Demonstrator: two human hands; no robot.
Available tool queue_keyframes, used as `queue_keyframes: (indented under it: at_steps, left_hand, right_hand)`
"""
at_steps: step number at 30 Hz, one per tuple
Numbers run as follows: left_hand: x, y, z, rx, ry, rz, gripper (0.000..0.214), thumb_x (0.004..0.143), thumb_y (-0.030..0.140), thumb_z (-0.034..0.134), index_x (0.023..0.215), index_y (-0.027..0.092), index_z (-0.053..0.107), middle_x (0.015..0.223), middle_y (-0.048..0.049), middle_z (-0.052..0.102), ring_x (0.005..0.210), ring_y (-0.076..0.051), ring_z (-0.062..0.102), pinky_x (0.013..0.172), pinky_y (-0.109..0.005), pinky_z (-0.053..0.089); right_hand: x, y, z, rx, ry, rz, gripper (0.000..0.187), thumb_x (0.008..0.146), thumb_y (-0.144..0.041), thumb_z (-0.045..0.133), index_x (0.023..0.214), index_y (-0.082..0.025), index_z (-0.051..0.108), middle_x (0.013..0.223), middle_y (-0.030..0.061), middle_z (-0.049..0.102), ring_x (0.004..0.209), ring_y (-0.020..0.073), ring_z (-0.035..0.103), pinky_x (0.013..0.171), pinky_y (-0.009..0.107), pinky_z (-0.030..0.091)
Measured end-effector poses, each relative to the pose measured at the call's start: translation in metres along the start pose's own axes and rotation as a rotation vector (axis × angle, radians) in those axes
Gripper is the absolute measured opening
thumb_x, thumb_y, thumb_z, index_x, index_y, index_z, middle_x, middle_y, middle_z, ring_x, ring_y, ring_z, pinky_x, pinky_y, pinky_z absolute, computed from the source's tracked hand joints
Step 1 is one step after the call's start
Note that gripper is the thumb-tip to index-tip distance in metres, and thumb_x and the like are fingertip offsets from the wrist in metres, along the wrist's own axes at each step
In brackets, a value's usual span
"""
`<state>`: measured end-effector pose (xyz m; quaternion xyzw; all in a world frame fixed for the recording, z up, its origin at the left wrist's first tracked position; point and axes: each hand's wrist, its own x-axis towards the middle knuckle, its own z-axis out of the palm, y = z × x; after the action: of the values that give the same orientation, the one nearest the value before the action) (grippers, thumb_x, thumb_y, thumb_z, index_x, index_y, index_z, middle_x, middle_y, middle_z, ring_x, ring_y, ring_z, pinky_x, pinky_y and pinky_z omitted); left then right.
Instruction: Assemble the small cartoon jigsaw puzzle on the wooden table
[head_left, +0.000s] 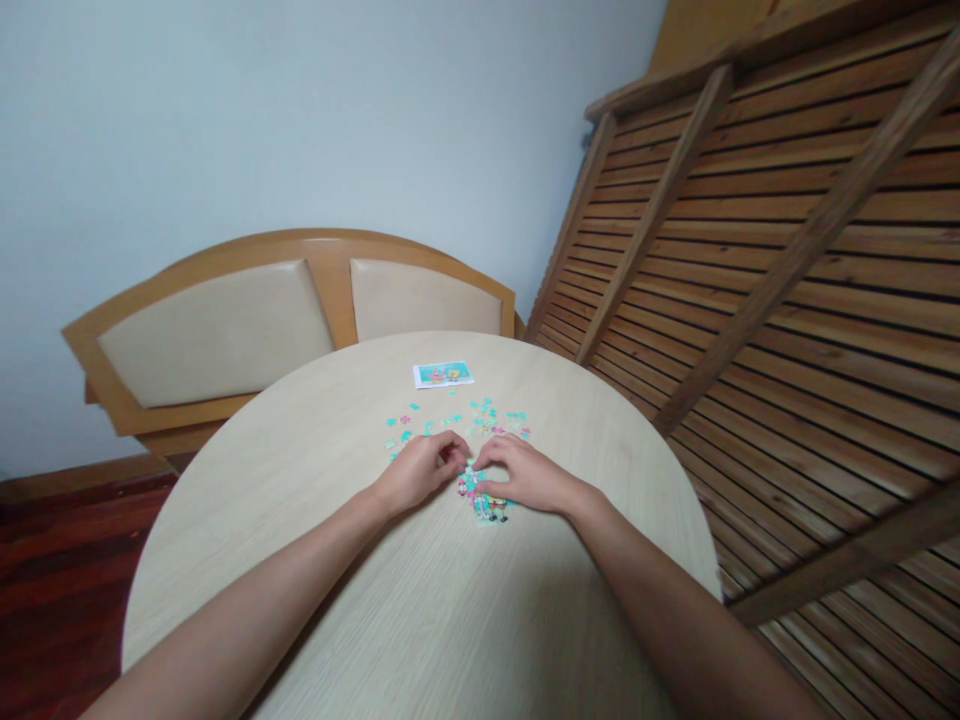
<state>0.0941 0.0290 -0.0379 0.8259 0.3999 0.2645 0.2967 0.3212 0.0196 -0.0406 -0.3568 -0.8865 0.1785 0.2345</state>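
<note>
A partly joined jigsaw puzzle [491, 508] with cartoon figures lies flat on the round table, just in front of my hands. At its upper left edge is my left hand [429, 465], thumb and fingers curled together; whatever may be between the fingertips is too small to make out. My right hand [529, 475] reaches over the puzzle from the right. Its thumb and forefinger are apart, their tips at the joined pieces, and it covers part of the picture. Beyond both hands, several loose turquoise and pink jigsaw pieces [487, 408] are scattered.
Farther back on the pale round table [360, 620] lies a small picture card [444, 374] with cartoon figures. A padded wooden headboard [217, 330] stands behind the table against the wall. Large slatted wooden boards [750, 270] lean at the right.
</note>
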Motion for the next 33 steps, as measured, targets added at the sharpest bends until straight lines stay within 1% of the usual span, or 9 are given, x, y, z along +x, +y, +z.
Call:
queue_keyframes:
  at_steps: [4,7,11,16,19,23,26,29,33]
  left_hand:
    - [-0.001,-0.003,-0.008,0.054,-0.022,-0.020,0.021,0.081,0.030,0.068,0.098,0.018,0.067,0.091,-0.0035,0.071,0.080,-0.017,0.062,0.073,-0.025,0.045]
    - [-0.002,-0.003,-0.009,0.078,-0.054,-0.034,0.023,0.080,0.032,0.070,0.098,0.019,0.067,0.090,-0.0017,0.071,0.079,-0.016,0.062,0.071,-0.024,0.043]
    - [-0.003,0.001,-0.004,0.123,-0.072,-0.047,0.022,0.079,0.030,0.069,0.099,0.021,0.069,0.092,-0.0016,0.072,0.080,-0.017,0.063,0.070,-0.023,0.043]
    - [-0.003,0.003,0.002,0.095,-0.082,-0.050,0.021,0.081,0.030,0.065,0.099,0.019,0.070,0.088,-0.0023,0.072,0.074,-0.016,0.061,0.067,-0.023,0.042]
    - [0.000,-0.001,-0.014,0.097,-0.061,-0.027,0.021,0.085,0.033,0.061,0.096,0.019,0.071,0.085,-0.0026,0.072,0.074,-0.016,0.061,0.067,-0.023,0.042]
    - [0.001,-0.023,-0.056,0.251,0.082,-0.096,0.025,0.089,0.035,0.054,0.093,0.017,0.071,0.088,-0.0051,0.072,0.073,-0.016,0.061,0.069,-0.025,0.043]
    - [-0.003,-0.041,-0.076,0.353,0.071,-0.145,0.026,0.088,0.035,0.054,0.094,0.017,0.072,0.091,-0.0068,0.072,0.074,-0.017,0.062,0.069,-0.026,0.044]
    - [-0.006,-0.049,-0.073,0.325,-0.006,-0.103,0.027,0.088,0.037,0.057,0.095,0.018,0.073,0.095,-0.0069,0.071,0.078,-0.018,0.063,0.071,-0.026,0.045]
    - [-0.006,-0.043,-0.054,0.373,-0.049,-0.006,0.028,0.090,0.042,0.058,0.098,0.020,0.074,0.095,-0.0067,0.069,0.081,-0.017,0.062,0.074,-0.026,0.046]
  right_hand:
    - [0.000,-0.001,-0.001,0.007,0.008,-0.006,0.020,0.084,-0.036,0.073,0.098,-0.022,0.070,0.100,0.0044,0.069,0.103,0.0211,0.060,0.106,0.040,0.036]
    - [0.000,-0.003,-0.001,0.011,0.006,-0.011,0.020,0.083,-0.035,0.074,0.097,-0.021,0.070,0.100,0.0047,0.068,0.103,0.0213,0.059,0.103,0.038,0.039]
    - [0.001,-0.003,-0.002,0.008,0.005,-0.031,0.019,0.083,-0.033,0.074,0.097,-0.021,0.070,0.099,0.0043,0.068,0.102,0.0208,0.059,0.099,0.037,0.040]
    - [0.001,-0.001,-0.001,0.004,-0.003,-0.036,0.018,0.084,-0.033,0.074,0.096,-0.021,0.071,0.099,0.0046,0.068,0.102,0.0211,0.058,0.099,0.036,0.040]
    - [0.000,0.001,0.000,0.004,0.006,-0.023,0.020,0.084,-0.036,0.073,0.098,-0.021,0.071,0.101,0.0052,0.067,0.102,0.0211,0.058,0.098,0.036,0.041]
    - [0.001,0.001,0.000,0.009,0.003,-0.018,0.022,0.084,-0.037,0.073,0.096,-0.020,0.071,0.100,0.0058,0.067,0.102,0.0213,0.059,0.097,0.036,0.042]
    - [0.002,-0.001,0.001,0.009,0.004,-0.011,0.022,0.084,-0.037,0.074,0.096,-0.019,0.070,0.099,0.0060,0.067,0.101,0.0212,0.060,0.099,0.038,0.040]
    - [0.003,-0.001,0.001,0.001,0.003,-0.009,0.022,0.084,-0.036,0.074,0.097,-0.019,0.070,0.100,0.0059,0.067,0.101,0.0212,0.060,0.101,0.039,0.039]
    - [0.003,0.000,0.002,-0.004,0.002,-0.012,0.023,0.084,-0.036,0.074,0.098,-0.019,0.070,0.101,0.0057,0.067,0.102,0.0212,0.059,0.098,0.037,0.041]
